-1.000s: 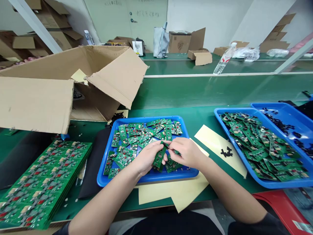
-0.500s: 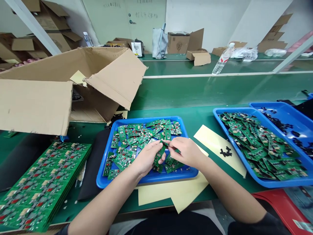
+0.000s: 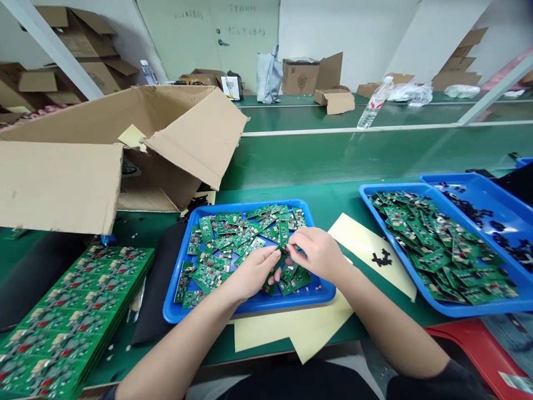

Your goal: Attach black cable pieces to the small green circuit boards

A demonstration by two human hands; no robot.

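Observation:
Over the front of the middle blue tray [image 3: 177,303], my left hand [image 3: 256,272] is closed on a small green circuit board, mostly hidden by the fingers. My right hand [image 3: 317,254] meets it there, thumb and forefinger pinched at the board's edge. Whatever sits between those fingertips is too small to make out. Loose circuit boards [image 3: 208,272] with white, red and black parts lie jumbled in the tray under both hands. To the right, a cream paper sheet [image 3: 353,236] carries a few small black cut pieces [image 3: 382,258].
A stack of unsplit board panels [image 3: 79,311] stands at left beside a black sheet [image 3: 156,289]. Behind it is a large open carton [image 3: 195,133]. At right, one blue tray [image 3: 441,308] holds more boards, another [image 3: 510,203] black pieces. A water bottle [image 3: 375,104] stands on the ledge.
Both hands stay together over the tray. My right hand has shifted slightly down and left, its fingertips still pinched at the board. The view has moved a little.

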